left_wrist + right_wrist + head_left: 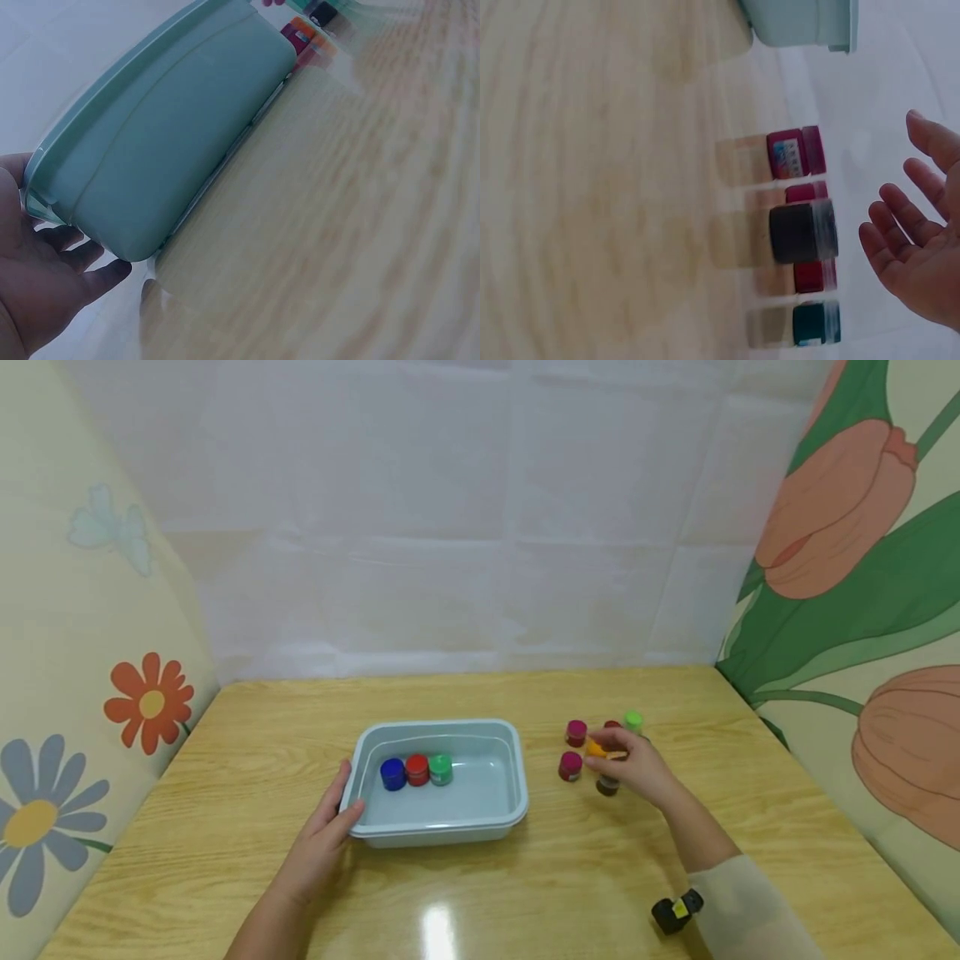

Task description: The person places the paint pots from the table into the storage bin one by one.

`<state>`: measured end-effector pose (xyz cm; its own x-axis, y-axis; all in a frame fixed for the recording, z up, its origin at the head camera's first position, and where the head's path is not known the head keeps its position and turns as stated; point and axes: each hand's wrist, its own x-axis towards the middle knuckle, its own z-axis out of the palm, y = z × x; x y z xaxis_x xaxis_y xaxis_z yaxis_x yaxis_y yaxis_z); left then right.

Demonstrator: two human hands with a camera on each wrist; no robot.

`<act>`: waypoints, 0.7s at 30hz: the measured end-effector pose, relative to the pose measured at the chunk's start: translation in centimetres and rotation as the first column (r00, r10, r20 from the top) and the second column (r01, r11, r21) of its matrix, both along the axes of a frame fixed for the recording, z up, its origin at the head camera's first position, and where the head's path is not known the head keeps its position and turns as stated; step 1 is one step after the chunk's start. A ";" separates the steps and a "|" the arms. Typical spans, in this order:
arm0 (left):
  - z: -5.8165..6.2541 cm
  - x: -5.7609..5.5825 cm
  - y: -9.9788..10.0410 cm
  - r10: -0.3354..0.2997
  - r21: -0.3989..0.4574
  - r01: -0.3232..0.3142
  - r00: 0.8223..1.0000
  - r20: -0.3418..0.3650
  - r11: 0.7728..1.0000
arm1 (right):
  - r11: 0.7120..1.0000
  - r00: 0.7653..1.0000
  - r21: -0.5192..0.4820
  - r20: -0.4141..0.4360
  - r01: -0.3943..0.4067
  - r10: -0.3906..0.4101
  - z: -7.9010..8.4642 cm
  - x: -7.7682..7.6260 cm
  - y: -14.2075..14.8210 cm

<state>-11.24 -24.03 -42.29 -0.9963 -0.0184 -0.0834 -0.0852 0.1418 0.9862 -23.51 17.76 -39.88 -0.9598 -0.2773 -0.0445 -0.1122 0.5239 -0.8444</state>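
Observation:
My left hand (324,837) grips the left end of a pale blue-green plastic basin (483,793), thumb over the rim and fingers along the outer wall. Inside sit a blue paint jar (393,774), a red jar (417,769) and a green jar (440,769) in a row. To the right, my right hand (633,768) hovers over a cluster of small jars, thumb and fingers spread about an orange-lidded jar (596,748). In the right wrist view, the right hand's fingers (900,217) are apart, next to a black jar (799,234), with nothing in the palm.
Around the right hand stand two magenta jars (576,732), a dark red jar (612,724), a light green jar (633,720) and a dark jar (607,787). A wooden table (465,902) lies beneath, with a white sheet (420,527) behind and flowered panels at both sides.

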 end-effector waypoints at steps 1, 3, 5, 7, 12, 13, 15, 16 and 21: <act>0.0 0.0 0.0 0.000 -0.002 0.000 1.000 0.004 1.000 | 1.000 1.000 0.002 0.005 0.006 -0.006 -0.2 0.1 0.2; 0.0 0.0 -0.1 0.001 -0.013 0.000 1.000 0.008 1.000 | 1.000 1.000 0.006 0.016 0.025 -0.025 -0.6 0.1 0.6; 0.0 0.0 -0.1 -0.001 -0.029 0.001 1.000 0.010 1.000 | 0.999 0.999 0.014 0.026 0.040 -0.040 -1.1 0.2 1.0; 0.0 0.1 -0.1 -0.001 -0.045 0.001 1.000 0.013 0.999 | 0.998 0.998 0.019 0.039 0.053 -0.053 -1.5 0.3 1.4; 0.0 0.1 -0.2 -0.002 -0.059 0.003 1.000 0.013 0.998 | 0.998 0.997 0.026 0.043 0.063 -0.064 -2.2 0.5 2.3; 0.0 0.1 -0.2 -0.001 -0.058 0.002 1.000 0.013 0.998 | 0.998 0.997 0.025 0.043 0.064 -0.065 -2.4 0.5 2.4; 0.0 0.1 -0.2 0.001 -0.054 0.000 1.000 0.011 0.999 | 0.998 0.997 0.026 0.043 0.061 -0.062 -2.7 0.4 2.6; 0.0 0.1 -0.1 0.000 -0.049 0.001 1.000 0.009 0.999 | 0.998 0.997 0.025 0.044 0.059 -0.060 -2.8 0.4 2.8; 0.1 0.1 0.0 0.000 -0.037 0.000 1.000 0.006 0.999 | 0.999 0.997 0.018 0.062 0.042 -0.043 -3.4 0.4 3.3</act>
<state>-11.12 -24.08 -42.23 -0.9958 -0.0217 -0.0888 -0.0912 0.1778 0.9798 -23.16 21.05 -43.30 -0.9659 -0.2349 -0.1090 -0.0367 0.5409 -0.8403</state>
